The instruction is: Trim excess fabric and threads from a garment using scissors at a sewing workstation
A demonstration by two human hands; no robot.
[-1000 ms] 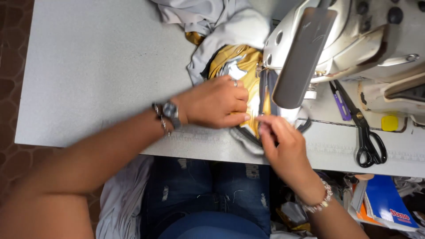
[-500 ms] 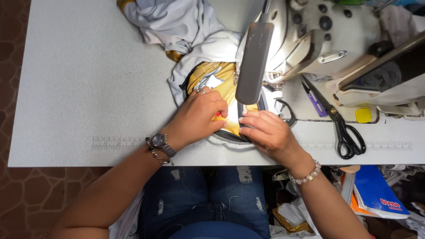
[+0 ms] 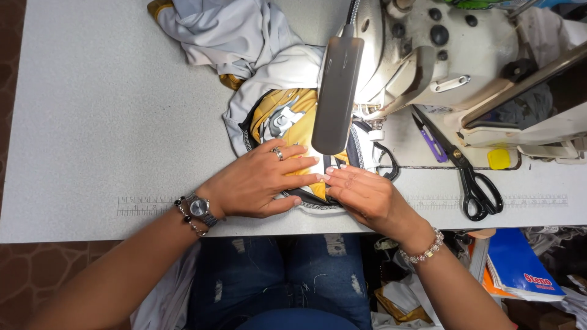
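A white and yellow garment [image 3: 278, 116] lies bunched on the grey sewing table [image 3: 92, 122], running under the head of the cream sewing machine [image 3: 428, 67]. My left hand [image 3: 263, 180] lies flat on the yellow part, fingers spread toward the needle; it wears a ring and a wristwatch. Beside it, my right hand [image 3: 361, 192] presses down on the fabric's near edge, its fingertips meeting those of the left. Both hands hold the cloth flat just in front of the machine's grey lamp arm [image 3: 336, 91], which hides the needle.
Black scissors [image 3: 474, 180] and a small purple tool [image 3: 433, 142] lie right of the machine. A yellow block [image 3: 499, 159] sits by its base. A ruler strip [image 3: 137, 205] runs along the table's near edge. Blue and orange notebooks [image 3: 520, 263] lie below at right.
The view has shifted so the table and machine sit lower and more centred. Both hands stay on the fabric; the left hand has flattened out and the fingertips have come together.
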